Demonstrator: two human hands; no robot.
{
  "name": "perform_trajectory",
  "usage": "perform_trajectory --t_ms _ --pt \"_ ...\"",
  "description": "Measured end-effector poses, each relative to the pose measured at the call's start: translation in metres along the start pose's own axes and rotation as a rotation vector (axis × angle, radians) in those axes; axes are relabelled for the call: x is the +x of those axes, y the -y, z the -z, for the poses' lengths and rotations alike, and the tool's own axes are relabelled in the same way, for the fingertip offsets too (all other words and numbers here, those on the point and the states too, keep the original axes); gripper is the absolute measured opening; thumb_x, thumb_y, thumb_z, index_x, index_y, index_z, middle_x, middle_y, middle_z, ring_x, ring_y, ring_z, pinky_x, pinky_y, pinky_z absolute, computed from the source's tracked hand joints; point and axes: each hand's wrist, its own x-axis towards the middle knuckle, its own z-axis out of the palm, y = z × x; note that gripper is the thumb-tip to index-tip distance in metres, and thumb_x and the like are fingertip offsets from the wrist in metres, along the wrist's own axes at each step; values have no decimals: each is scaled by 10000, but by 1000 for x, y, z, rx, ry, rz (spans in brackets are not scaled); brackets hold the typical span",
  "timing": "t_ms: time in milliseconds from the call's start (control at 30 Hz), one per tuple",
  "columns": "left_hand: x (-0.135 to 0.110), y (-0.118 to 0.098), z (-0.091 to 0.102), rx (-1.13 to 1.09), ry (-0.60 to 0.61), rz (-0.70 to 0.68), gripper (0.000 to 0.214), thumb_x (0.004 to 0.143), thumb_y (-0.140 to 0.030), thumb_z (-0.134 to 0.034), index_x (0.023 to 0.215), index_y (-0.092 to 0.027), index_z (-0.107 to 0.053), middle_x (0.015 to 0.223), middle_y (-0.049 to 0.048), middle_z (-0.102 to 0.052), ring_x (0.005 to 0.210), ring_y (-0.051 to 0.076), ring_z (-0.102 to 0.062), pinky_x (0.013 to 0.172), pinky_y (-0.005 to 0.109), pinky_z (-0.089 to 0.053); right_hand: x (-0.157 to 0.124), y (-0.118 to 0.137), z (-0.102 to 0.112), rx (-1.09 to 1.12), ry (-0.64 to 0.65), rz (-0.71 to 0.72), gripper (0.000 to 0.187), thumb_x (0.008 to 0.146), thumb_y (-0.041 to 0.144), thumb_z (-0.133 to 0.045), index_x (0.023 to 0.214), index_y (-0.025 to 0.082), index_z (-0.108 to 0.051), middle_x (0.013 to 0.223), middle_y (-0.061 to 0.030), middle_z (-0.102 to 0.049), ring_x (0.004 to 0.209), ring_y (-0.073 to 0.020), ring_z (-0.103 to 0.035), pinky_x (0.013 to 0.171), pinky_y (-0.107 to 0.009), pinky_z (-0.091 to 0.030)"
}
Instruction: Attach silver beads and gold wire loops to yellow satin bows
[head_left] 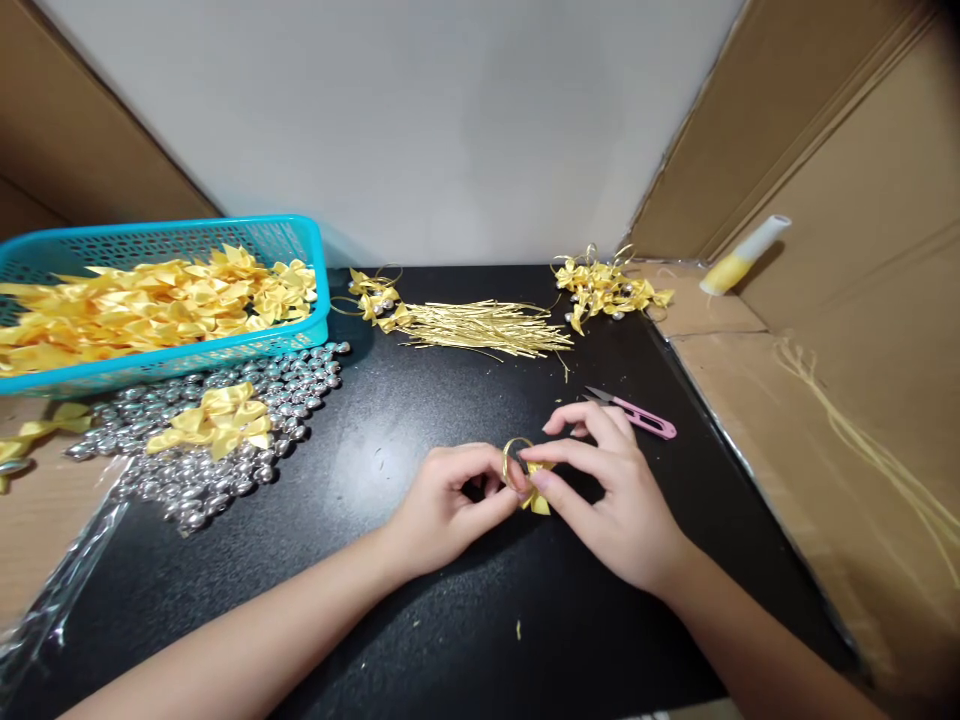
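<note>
My left hand (448,500) and my right hand (611,490) meet over the black table (420,620), both pinching a small yellow ribbon bow (537,496) with a gold wire loop (513,456) on top. The bow sits between my thumbs and forefingers, partly hidden by them. Pink thread snips (637,415) lie just beyond my right hand.
A turquoise basket (307,330) of yellow bows stands at the back left, beside a heap of silver beads (225,460) with loose bows (214,420) on it. Gold wire pieces (480,328) and finished bows (607,288) lie at the back. Cardboard walls (862,330) flank the table.
</note>
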Motion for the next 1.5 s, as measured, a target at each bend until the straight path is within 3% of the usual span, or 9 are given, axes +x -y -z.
perform_trajectory --t_ms 167,333,467,700,833,1067,1233,1367,1500 --pt "1 2 3 11 28 8 98 829 -198 -645 750 -142 -664 625 7 -643 536 90 -514 541 193 -407 0 -3 -4 132 130 -129 96 846 233 -637 835 260 -729 1106 -65 -560 1095 -246 -498 963 -452 -414" --pt "1 3 5 1 67 72 147 840 -255 -640 750 -142 -666 637 25 -655 543 101 -523 548 203 -408 1 -4 -6 220 81 -165 98 821 207 -655 742 236 -705 1036 -59 -572 1017 -233 -532 929 -438 -442" --pt "1 2 5 15 67 68 136 831 -230 -633 727 -147 -659 595 -1 -611 537 93 -495 549 195 -396 0 -2 -9 221 65 -161 54 770 193 -709 780 246 -708 1066 -58 -581 1068 -249 -521 950 -452 -431" --pt "2 1 6 -82 89 123 106 783 -187 -642 688 -141 -632 572 -25 -567 523 79 -454 535 182 -384 -1 -2 -10 328 67 -217 89 741 191 -753 683 231 -698 993 -39 -583 1033 -227 -543 949 -431 -418" --pt "3 1 8 -112 97 172 137 790 -240 -651 707 -132 -642 561 -26 -539 512 79 -422 522 193 -361 -1 -4 -7 431 -35 -176 79 732 246 -777 675 250 -721 978 -36 -595 1024 -222 -555 955 -436 -414" --pt "5 1 8 -150 136 242 173 789 -284 -666 723 -125 -651 550 -33 -507 520 82 -418 549 211 -371 2 -4 -1 769 -105 -198 54 747 252 -775 719 247 -729 827 -27 -740 792 -171 -687 761 -329 -566" --pt "6 3 8 -233 124 295 189 779 -308 -677 725 -130 -644 585 -10 -556 551 99 -479 568 220 -400 4 1 2 770 -169 -304 54 749 251 -772 732 226 -726 764 -36 -772 597 -155 -712 591 -280 -618" --pt "6 4 9 -238 136 314 191 765 -312 -690 729 -129 -648 584 -11 -551 550 98 -475 565 220 -397 7 3 7 786 -217 -309 99 707 259 -806 704 216 -717 699 -29 -767 597 -172 -732 557 -256 -625" --pt "5 4 8 -223 143 312 195 768 -319 -688 736 -131 -652 556 -31 -516 517 82 -421 539 210 -370 9 0 10 853 -176 -345 100 679 220 -824 713 216 -730 731 -24 -775 648 -169 -748 623 -246 -640"
